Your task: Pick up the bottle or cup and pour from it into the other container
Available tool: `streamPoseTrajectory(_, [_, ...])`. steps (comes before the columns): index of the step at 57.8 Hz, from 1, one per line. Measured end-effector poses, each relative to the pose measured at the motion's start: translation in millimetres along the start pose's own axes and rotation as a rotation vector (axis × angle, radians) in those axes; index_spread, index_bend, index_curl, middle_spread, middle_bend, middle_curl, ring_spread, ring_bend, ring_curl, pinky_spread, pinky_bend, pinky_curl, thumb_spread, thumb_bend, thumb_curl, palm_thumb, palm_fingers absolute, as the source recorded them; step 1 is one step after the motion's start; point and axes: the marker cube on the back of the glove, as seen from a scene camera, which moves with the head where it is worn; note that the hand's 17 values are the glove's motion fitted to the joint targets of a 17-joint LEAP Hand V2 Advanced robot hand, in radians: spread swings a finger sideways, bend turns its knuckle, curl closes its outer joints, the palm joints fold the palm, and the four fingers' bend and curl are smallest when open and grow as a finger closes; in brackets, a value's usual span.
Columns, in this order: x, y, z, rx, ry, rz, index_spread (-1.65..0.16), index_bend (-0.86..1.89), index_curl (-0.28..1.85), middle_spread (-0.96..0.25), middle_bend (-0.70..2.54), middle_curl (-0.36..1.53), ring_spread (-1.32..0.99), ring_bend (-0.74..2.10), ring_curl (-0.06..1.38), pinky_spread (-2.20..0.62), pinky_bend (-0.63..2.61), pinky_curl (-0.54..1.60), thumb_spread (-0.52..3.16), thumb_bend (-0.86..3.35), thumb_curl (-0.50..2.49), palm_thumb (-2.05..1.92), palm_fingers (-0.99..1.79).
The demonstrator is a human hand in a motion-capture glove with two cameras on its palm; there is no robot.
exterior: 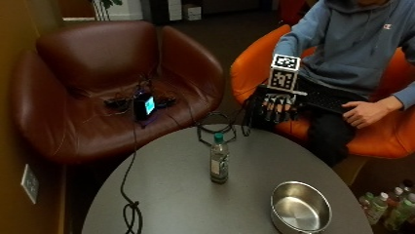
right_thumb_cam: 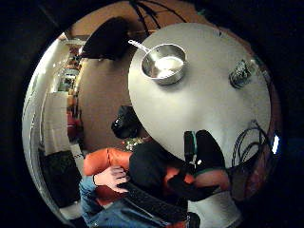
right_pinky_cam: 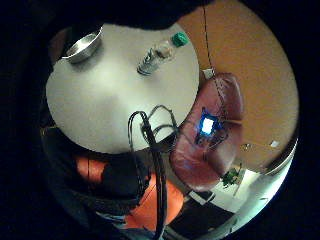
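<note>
On the round table [exterior: 175,195], clear plastic bottle [exterior: 219,159], steel pot [exterior: 301,207]

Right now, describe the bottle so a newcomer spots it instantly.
Start at the round grey table in front of the brown leather armchair. Near its middle stands a clear plastic bottle, upright and alone. Its green cap and slim shape separate it from the wide steel pan.

You are sitting in what is looking like an office lounge or break area: a brown leather armchair [exterior: 110,92] and an orange armchair [exterior: 383,131] are standing around a round grey table [exterior: 168,195]. An ochre wall [exterior: 13,58] carrying a white outlet plate [exterior: 28,183] is running beside the table. Potted plants [exterior: 107,6] and boxes [exterior: 181,9] are standing on the floor farther back.
</note>
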Motion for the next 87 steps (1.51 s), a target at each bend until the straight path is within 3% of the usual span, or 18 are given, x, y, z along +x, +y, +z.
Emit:
streamPoseTrajectory(43, [10.7, -48.1, 5.6, -0.011, -0.012, -0.013, -0.38, 0.15, 0.26, -0.12, 0.18, 0.28, -0.08, 0.38, 0.28, 0.19, 0.48, 0.34, 0.97, -0.02, 0.44, 0.82, 0.28])
streamPoseTrajectory(87, [195.5, -16.7, 20.3, -0.018, -0.107, 0.038, -0.39, 0.15, 0.28, -0.12, 0.18, 0.30, -0.08, 0.35, 0.29, 0.20, 0.42, 0.34, 0.97, -0.03, 0.47, 0.81, 0.27])
